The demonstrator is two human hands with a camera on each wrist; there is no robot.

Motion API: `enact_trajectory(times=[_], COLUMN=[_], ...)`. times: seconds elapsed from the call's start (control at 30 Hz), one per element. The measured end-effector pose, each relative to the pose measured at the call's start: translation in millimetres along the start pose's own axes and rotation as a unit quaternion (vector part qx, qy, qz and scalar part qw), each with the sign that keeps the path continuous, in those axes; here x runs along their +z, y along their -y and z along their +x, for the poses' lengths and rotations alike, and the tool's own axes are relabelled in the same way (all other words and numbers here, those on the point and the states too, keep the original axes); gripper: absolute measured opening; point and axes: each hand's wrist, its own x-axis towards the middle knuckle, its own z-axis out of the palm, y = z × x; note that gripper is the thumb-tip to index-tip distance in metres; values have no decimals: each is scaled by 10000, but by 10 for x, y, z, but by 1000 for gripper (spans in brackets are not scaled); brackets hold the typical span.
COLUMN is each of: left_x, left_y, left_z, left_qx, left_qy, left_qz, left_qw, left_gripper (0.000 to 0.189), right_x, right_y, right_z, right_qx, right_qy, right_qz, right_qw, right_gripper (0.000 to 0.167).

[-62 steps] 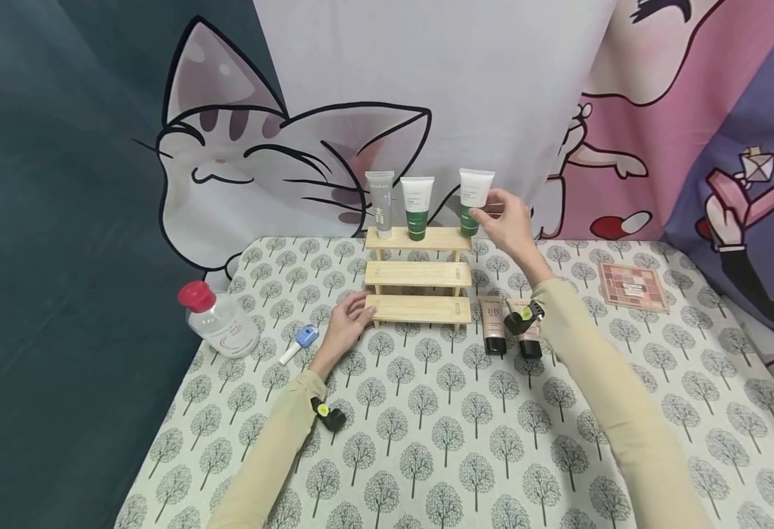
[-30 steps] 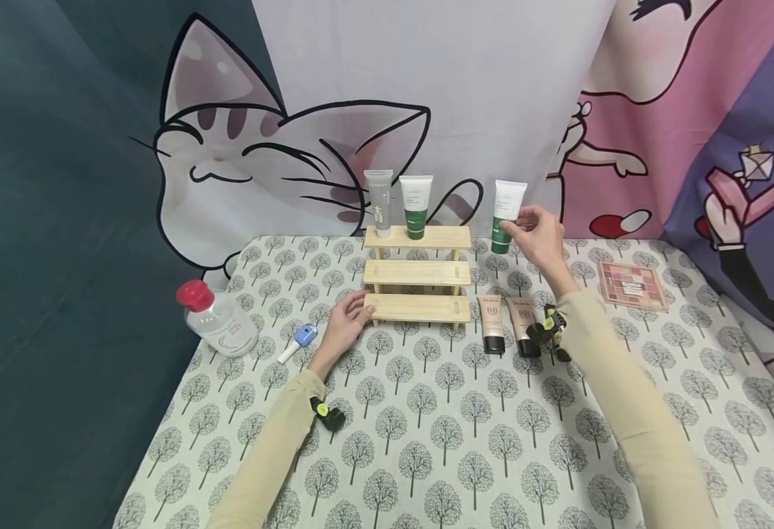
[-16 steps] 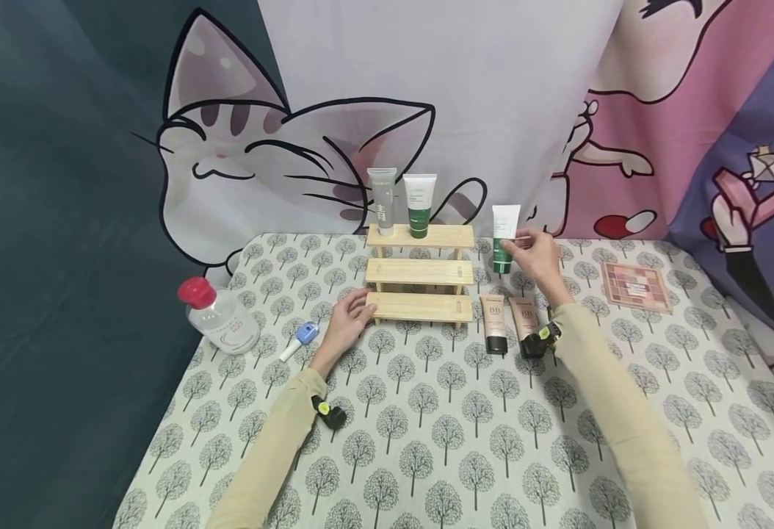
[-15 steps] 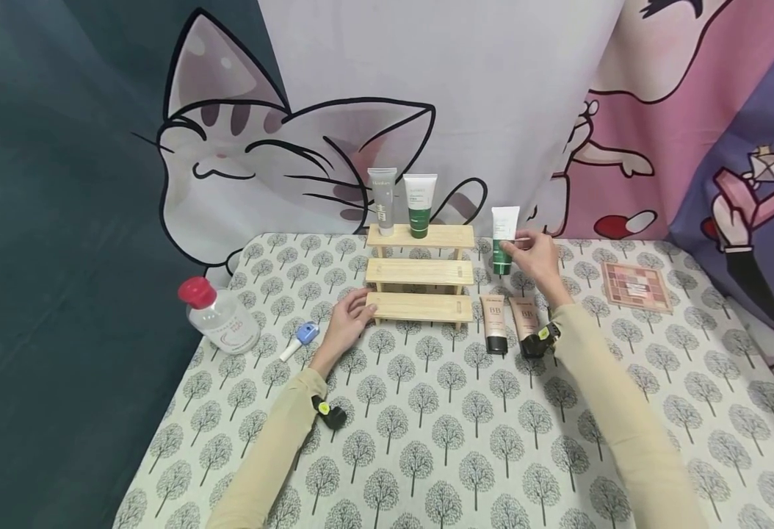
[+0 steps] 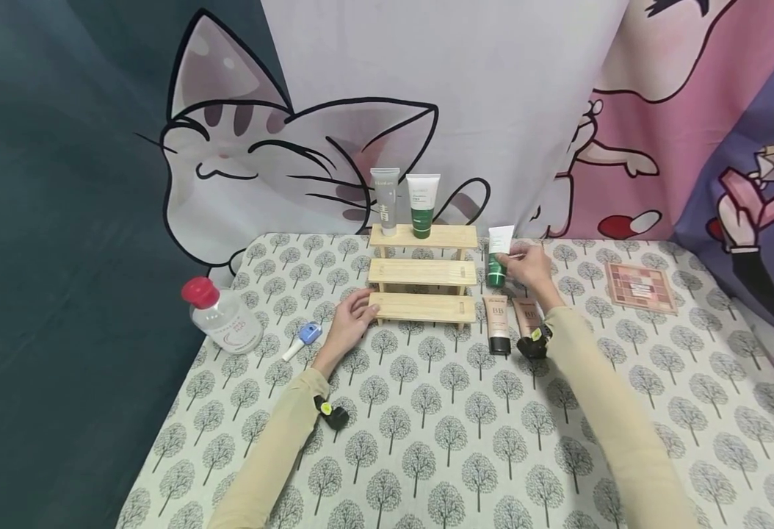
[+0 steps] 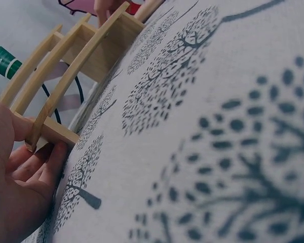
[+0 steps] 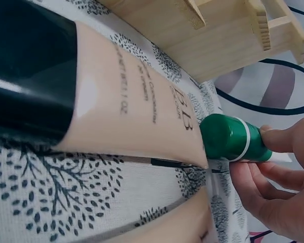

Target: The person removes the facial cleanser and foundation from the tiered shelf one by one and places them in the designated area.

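Observation:
My right hand (image 5: 531,267) pinches a white and green squeeze tube (image 5: 500,257) just right of the wooden three-step rack (image 5: 423,272). In the right wrist view the tube's green cap (image 7: 226,136) is by the far end of a beige BB cream tube (image 7: 137,96); whether it touches the cloth I cannot tell. My left hand (image 5: 350,323) holds the left end of the lowest step between thumb and fingers, as the left wrist view shows. On the top step stand a grey tube (image 5: 386,201) and a second white and green tube (image 5: 423,206), both upright on their caps.
Two BB cream tubes (image 5: 497,325) lie right of the rack, one partly under my right wrist. A palette (image 5: 641,287) lies farther right. At left are a red-capped clear bottle (image 5: 225,317) and a small blue and white item (image 5: 302,341). A printed curtain hangs behind.
My right hand has lifted the white and green tube off the top step's right end, carried it right and lowered it beside the rack. My left hand stays on the lowest step.

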Motion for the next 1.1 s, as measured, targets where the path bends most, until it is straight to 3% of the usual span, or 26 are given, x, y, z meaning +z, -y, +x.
enact_trajectory(times=[0.27, 0.57, 0.8, 1.1], left_x=[13, 6, -8, 5], left_y=[0, 5, -9, -8], left_z=[1, 8, 5, 7], left_qx=[28, 36, -1, -44], left_qy=[10, 36, 3, 32], left_qz=[26, 0, -6, 13], left_qw=[10000, 10000, 10000, 10000], left_gripper=[48, 48, 48, 47], right_x=[-2, 28, 9, -156], right_y=[-88, -106, -89, 32], right_z=[89, 97, 83, 73], right_qx=[313, 421, 299, -154], right_qy=[310, 311, 18, -133], right_qz=[320, 315, -71, 97], right_qw=[9985, 9981, 9995, 9997], right_gripper=[58, 58, 49, 43])
